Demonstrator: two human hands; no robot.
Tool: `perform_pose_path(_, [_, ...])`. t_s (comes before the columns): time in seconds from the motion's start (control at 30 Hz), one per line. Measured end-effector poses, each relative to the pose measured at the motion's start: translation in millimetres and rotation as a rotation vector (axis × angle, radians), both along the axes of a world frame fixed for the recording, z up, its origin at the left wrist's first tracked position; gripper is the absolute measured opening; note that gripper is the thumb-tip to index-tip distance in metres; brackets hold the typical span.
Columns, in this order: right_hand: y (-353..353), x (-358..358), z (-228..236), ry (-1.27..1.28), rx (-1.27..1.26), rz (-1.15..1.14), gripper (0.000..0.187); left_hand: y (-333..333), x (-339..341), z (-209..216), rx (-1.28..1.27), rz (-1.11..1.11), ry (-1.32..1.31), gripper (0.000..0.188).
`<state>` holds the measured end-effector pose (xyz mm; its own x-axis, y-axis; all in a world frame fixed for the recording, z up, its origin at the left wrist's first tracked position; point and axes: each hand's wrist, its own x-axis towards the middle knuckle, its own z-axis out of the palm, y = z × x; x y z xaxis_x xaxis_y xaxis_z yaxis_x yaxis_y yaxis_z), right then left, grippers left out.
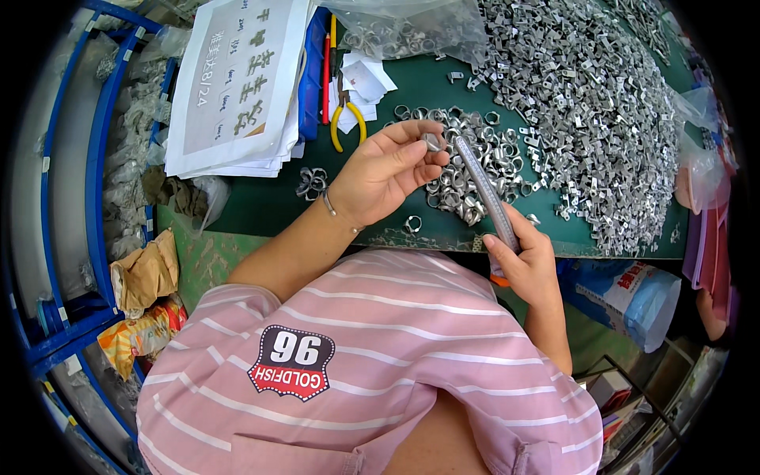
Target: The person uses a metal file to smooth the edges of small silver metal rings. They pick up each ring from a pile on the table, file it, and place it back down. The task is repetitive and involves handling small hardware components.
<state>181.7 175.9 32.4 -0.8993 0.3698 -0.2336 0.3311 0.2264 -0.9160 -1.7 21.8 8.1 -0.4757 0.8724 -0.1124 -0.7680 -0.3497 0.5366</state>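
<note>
My left hand [381, 172] is closed in a pinch around a small silvery metal ring [432, 142], above the table. In my right hand [529, 260] is a long, narrow, silver-grey bar [481, 184]; its exact kind is unclear. The bar slants up and left, and its far tip comes close to the ring without clearly touching it. A bit of orange shows below my right hand. Under and beyond the bar lies a heap of similar metal rings [469, 202]. One loose ring [412, 224] sits near the table's front edge, and a small cluster of rings [312, 184] lies left of my left forearm.
A big pile of small metal brackets [590, 119] covers the right of the green table [269, 207]. Yellow-handled pliers [345, 119], a red pen [326, 79] and a blue tray [312, 79] with papers [237, 87] stand back left. Blue shelving [99, 174] rises at far left.
</note>
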Motion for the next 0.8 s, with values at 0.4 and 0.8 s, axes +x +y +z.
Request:
perform_pose_path(0.4, [-7.8,-6.5,6.9,0.038,0.102,0.062,0.041,1.0,-2.3,-6.1,-0.096,0.125,0.164,0.02])
perform_pose_path(0.8, [-5.6,-11.1,8.2,0.096,0.095,0.168,0.041,-4.2,4.7,11.1,-0.301,-0.128,0.412,0.03])
